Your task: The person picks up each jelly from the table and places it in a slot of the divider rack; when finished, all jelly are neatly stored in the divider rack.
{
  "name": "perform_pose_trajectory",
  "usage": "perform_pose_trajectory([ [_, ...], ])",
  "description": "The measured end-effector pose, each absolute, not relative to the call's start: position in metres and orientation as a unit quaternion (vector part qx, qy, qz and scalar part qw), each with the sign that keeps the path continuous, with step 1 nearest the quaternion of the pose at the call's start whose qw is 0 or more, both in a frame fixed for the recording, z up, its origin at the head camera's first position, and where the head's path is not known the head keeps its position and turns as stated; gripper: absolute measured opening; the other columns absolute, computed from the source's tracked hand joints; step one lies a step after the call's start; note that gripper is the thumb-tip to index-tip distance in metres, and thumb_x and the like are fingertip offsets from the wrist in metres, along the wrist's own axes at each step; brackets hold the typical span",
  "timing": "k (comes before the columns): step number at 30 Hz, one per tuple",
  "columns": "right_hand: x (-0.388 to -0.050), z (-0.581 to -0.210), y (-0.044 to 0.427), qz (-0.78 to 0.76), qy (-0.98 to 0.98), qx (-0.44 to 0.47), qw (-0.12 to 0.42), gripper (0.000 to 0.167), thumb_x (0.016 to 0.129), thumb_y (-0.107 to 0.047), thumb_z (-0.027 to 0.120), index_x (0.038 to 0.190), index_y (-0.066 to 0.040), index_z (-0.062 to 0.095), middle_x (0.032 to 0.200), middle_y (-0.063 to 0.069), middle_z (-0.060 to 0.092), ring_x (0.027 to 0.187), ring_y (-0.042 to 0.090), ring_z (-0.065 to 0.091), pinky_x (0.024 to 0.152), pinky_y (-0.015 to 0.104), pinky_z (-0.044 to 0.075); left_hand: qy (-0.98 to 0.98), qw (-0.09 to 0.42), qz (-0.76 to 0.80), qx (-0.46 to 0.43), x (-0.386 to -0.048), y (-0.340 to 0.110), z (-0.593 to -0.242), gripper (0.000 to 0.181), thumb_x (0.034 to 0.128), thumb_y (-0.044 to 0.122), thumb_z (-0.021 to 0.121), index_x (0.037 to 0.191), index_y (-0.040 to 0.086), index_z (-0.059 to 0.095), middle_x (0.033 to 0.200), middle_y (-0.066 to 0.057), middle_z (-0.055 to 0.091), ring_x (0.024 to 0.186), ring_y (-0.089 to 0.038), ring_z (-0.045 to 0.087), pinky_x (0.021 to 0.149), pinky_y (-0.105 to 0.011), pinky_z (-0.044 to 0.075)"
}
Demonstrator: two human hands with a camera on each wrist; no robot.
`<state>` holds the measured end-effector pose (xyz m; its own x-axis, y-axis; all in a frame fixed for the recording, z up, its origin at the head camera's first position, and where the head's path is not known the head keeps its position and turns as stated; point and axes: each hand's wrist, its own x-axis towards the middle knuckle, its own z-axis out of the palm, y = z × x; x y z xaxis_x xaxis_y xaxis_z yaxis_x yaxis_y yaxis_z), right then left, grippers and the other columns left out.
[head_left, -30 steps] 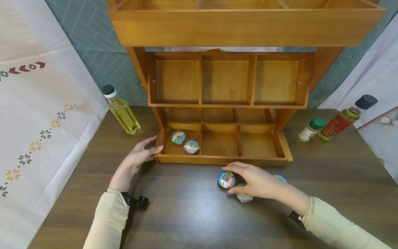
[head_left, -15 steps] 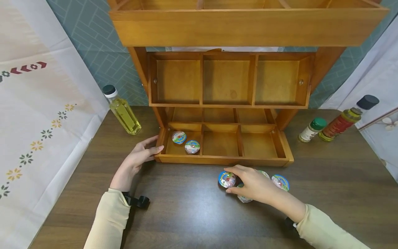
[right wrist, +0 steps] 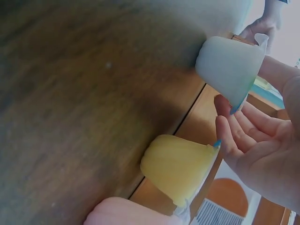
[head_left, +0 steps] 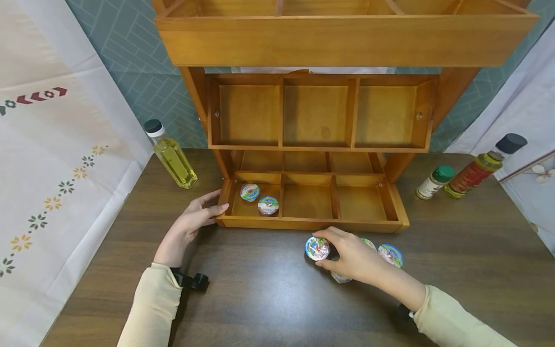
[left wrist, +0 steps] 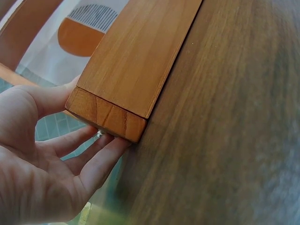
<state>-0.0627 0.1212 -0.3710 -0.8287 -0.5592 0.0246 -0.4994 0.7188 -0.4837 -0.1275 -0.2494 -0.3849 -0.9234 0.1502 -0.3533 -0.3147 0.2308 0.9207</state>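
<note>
My right hand [head_left: 352,254] pinches a small foil-lidded jelly cup [head_left: 317,249] by its rim, in front of the wooden rack. The right wrist view shows this cup as whitish [right wrist: 229,68], between thumb and fingers. Beside it are a yellow jelly cup [right wrist: 178,166] and a pink one [right wrist: 124,214]. In the head view, one jelly cup [head_left: 341,278] is partly hidden under the right hand, and another [head_left: 390,255] stands right of it. My left hand [head_left: 195,217] grips the left end of the rack's bottom tray [head_left: 312,224], thumb on its edge. Two jelly cups [head_left: 259,199] lie in the tray's left compartment.
The wooden rack [head_left: 347,43] rises in tiers, each divided into three compartments. An oil bottle [head_left: 175,161] stands left of it. On the right are a green-capped jar [head_left: 435,181] and a red-labelled bottle [head_left: 479,168]. Cloth hangs on both sides.
The right hand has shifted slightly, uncovering more of the cups behind it. The pinched cup's lid has tilted and moved a little. The left hand has stayed on the tray.
</note>
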Motion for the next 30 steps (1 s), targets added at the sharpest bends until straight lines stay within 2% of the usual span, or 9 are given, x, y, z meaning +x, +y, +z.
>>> perform_pose_trajectory([
  [12, -0.060, -0.361, 0.123, -0.228, 0.923, -0.307, 0.032, 0.058, 0.073, -0.026, 0.081, 0.122, -0.012, 0.055, 0.108, -0.003, 0.060, 0.087, 0.009, 0.062, 0.072, 0.027, 0.053, 0.759, 0.190, 0.620, -0.056, -0.128, -0.250, -0.385, 0.071, 0.0913, 0.024, 0.061, 0.149, 0.008, 0.022, 0.151, -0.016, 0.024, 0.125, -0.033, 0.039, 0.105, -0.053, 0.030],
  [18, -0.064, -0.349, 0.122, -0.225, 0.914, -0.337, 0.026, 0.056, 0.074, -0.026, 0.080, 0.121, -0.010, 0.054, 0.110, 0.001, 0.060, 0.087, 0.010, 0.062, 0.073, 0.025, 0.053, 0.757, 0.188, 0.622, -0.058, -0.128, -0.250, -0.385, 0.072, 0.0911, 0.024, 0.061, 0.149, 0.008, 0.022, 0.150, -0.017, 0.026, 0.124, -0.032, 0.039, 0.105, -0.053, 0.031],
  [24, -0.073, -0.338, 0.120, -0.228, 0.910, -0.344, 0.027, 0.056, 0.075, -0.027, 0.079, 0.122, -0.010, 0.053, 0.111, 0.000, 0.060, 0.090, 0.010, 0.062, 0.074, 0.025, 0.053, 0.758, 0.189, 0.622, -0.056, -0.128, -0.251, -0.385, 0.072, 0.0912, 0.025, 0.061, 0.149, 0.008, 0.021, 0.150, -0.018, 0.026, 0.125, -0.032, 0.038, 0.105, -0.053, 0.030],
  [30, -0.094, -0.331, 0.116, -0.259, 0.903, -0.342, 0.021, 0.054, 0.075, -0.027, 0.079, 0.121, -0.010, 0.055, 0.103, -0.003, 0.060, 0.087, 0.010, 0.059, 0.072, 0.027, 0.053, 0.757, 0.193, 0.622, -0.054, -0.128, -0.250, -0.385, 0.072, 0.0914, 0.024, 0.061, 0.149, 0.008, 0.021, 0.150, -0.018, 0.025, 0.126, -0.033, 0.038, 0.105, -0.053, 0.030],
])
